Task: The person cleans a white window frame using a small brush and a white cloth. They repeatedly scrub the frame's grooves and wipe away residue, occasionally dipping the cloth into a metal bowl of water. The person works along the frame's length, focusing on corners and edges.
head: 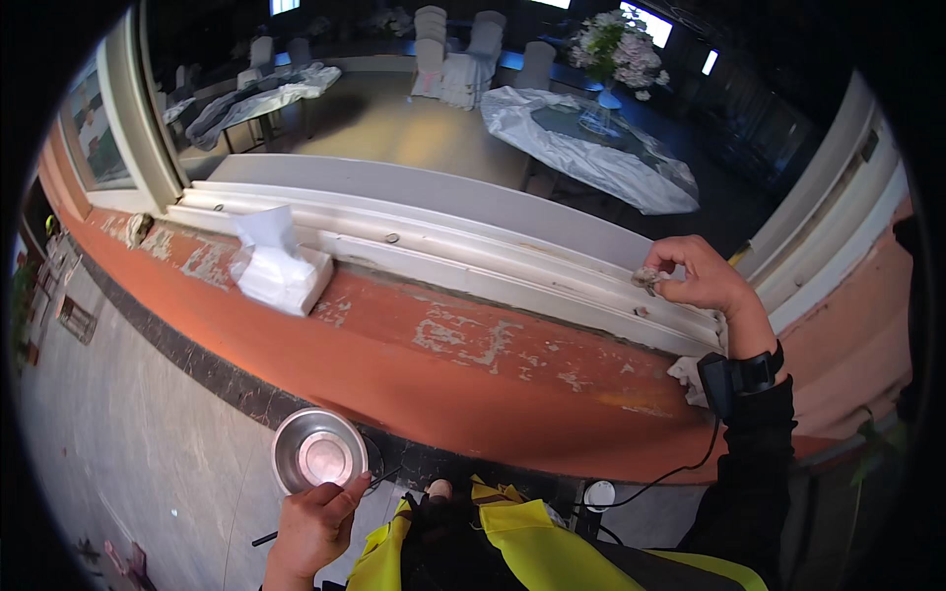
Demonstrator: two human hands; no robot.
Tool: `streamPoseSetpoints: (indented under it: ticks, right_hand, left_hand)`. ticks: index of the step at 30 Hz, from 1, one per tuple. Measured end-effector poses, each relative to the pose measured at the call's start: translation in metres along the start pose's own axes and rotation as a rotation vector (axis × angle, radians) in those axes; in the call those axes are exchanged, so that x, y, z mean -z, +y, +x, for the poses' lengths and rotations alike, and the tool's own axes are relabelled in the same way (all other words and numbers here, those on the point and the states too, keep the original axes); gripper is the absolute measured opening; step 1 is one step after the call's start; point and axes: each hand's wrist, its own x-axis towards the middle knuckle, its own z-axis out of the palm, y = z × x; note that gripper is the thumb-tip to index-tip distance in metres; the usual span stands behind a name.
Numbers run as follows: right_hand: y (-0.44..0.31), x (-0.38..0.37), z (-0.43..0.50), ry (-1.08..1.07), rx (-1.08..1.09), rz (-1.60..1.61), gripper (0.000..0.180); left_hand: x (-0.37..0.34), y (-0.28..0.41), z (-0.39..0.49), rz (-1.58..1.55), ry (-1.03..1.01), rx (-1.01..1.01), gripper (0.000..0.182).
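Observation:
Over the window's sliding track (473,244), my right hand (695,273) pinches a small, dirty crumpled wad (645,278) between thumb and fingertips. Below, my left hand (318,521) is curled around what looks like a thin dark rod (388,474), whose ends show on both sides of the fist. A stainless steel bowl (292,451) lies just beyond those fingers; whether they touch its rim I cannot tell. On the worn red sill (384,295) stands an opened pack of white tissues (295,284). A crumpled white tissue (689,378) sits beneath my right wrist.
Another dirty wad (138,229) rests at the sill's far left. Inside the window stand a table with white cloth (584,159), a flower vase (608,98) and covered chairs (469,63). A black cable (684,467) hangs from my right wrist. The frame (813,207) bounds the right.

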Motion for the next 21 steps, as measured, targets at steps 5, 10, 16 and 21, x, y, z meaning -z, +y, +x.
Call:
streamPoseSetpoints:
  ticks: [5,10,16,21]
  right_hand:
    - [0.011,0.003,-0.016,0.026,-0.177,-0.058,0.019]
    - [0.031,-0.002,-0.002,-0.040,-0.283,-0.081,0.020]
    - [0.050,-0.017,0.025,-0.128,-0.369,-0.113,0.017]
    - [0.051,-0.022,0.036,-0.201,-0.355,-0.156,0.021]
  left_hand:
    - [-0.014,-0.003,0.039,-0.021,-0.099,-0.164,0.051]
    - [-0.024,-0.001,0.062,-0.064,-0.146,-0.238,0.051]
    - [-0.030,-0.005,0.062,-0.124,-0.125,-0.222,0.051]
    - [-0.034,-0.009,0.057,-0.139,-0.122,-0.141,0.053]
